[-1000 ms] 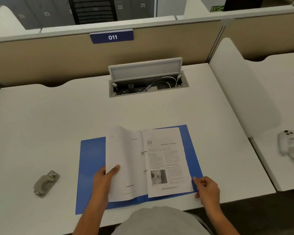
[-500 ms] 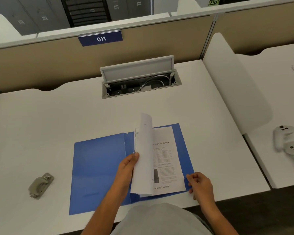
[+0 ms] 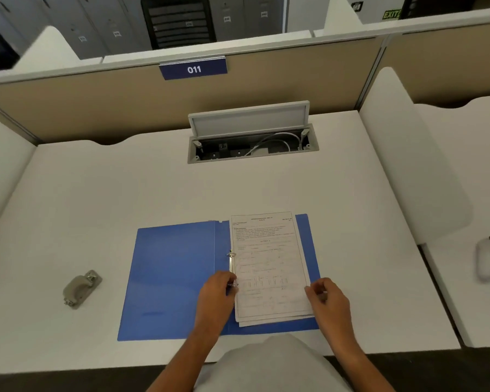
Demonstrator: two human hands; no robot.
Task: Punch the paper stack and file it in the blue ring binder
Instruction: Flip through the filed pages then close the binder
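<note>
There's the paper stack [image 3: 269,264] in the open blue ring binder [image 3: 170,278]; right hand [image 3: 327,301] pinches its right edge, left hand [image 3: 214,295] curls at the rings [image 3: 231,255], grip unclear.

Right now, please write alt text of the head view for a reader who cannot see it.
A blue binder lies open on a white desk, with a paper stack on its rings. The left hand is at the lower ring and the right hand holds the stack's right edge; a grey punch lies to the left.
</note>
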